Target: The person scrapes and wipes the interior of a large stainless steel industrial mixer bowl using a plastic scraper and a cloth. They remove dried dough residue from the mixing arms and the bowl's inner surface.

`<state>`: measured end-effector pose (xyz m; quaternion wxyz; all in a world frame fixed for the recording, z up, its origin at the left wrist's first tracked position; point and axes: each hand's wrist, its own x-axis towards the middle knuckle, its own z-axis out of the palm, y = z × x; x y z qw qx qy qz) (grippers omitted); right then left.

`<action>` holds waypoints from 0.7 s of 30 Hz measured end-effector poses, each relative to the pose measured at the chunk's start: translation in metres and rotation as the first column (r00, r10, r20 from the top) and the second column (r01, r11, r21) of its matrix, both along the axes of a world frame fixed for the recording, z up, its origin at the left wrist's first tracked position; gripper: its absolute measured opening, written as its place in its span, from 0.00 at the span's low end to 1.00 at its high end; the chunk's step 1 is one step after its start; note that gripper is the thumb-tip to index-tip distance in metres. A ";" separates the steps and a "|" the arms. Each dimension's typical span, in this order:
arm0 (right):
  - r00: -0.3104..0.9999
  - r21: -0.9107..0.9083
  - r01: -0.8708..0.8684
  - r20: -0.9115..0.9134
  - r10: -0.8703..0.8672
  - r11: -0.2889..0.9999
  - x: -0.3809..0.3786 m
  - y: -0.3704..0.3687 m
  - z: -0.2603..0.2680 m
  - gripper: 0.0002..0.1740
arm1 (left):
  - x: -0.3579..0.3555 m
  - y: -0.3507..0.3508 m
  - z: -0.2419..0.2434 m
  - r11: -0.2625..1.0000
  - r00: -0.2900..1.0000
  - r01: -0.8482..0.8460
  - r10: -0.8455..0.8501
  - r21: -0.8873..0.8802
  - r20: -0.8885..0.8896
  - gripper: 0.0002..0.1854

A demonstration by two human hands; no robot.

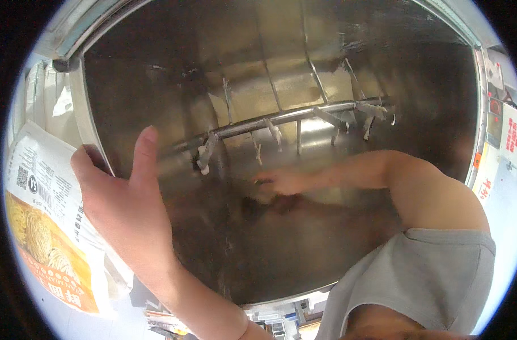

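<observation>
A deep stainless-steel mixer tub [309, 263] fills the middle of the view. Across it runs a metal shaft [258, 124] with several paddle rods, some crusted with pale dough [203, 157]. My left hand [118, 199] grips the tub's left rim [90, 114], fingers over the outside and thumb raised inside. Below the shaft, my right hand [286, 180] reaches down inside the tub, close to the smooth metal wall, which mirrors it darkly. Its fingers are blurred, so whether they hold something small is unclear.
A printed flour sack [50, 229] with a noodle picture stands outside the tub's left rim, beside my left hand. Right of the tub, a panel [496, 110] carries a red round control and papers with writing. Assorted small items [284, 321] lie below the near edge.
</observation>
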<state>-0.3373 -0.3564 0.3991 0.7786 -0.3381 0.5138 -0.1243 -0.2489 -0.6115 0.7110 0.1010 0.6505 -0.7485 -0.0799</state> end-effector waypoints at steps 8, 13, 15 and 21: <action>0.820 -0.300 0.373 -0.337 -0.463 0.878 0.060 -0.090 -0.082 0.22 | -0.001 0.003 -0.008 0.997 0.999 0.016 -0.013 -0.081 0.035 0.37; 0.815 -0.325 0.339 -0.367 -0.448 0.883 0.055 -0.105 -0.106 0.23 | 0.002 0.001 -0.006 1.000 0.999 -0.007 0.007 -0.013 -0.035 0.37; 0.931 -0.195 0.244 -0.227 -0.285 0.950 0.047 -0.070 -0.047 0.25 | 0.002 0.001 -0.003 1.000 1.000 -0.005 0.005 -0.011 0.002 0.36; 0.985 -0.146 0.170 -0.014 -0.174 0.975 0.039 -0.024 0.073 0.22 | 0.002 0.003 -0.002 0.999 1.000 0.012 -0.012 -0.043 0.005 0.36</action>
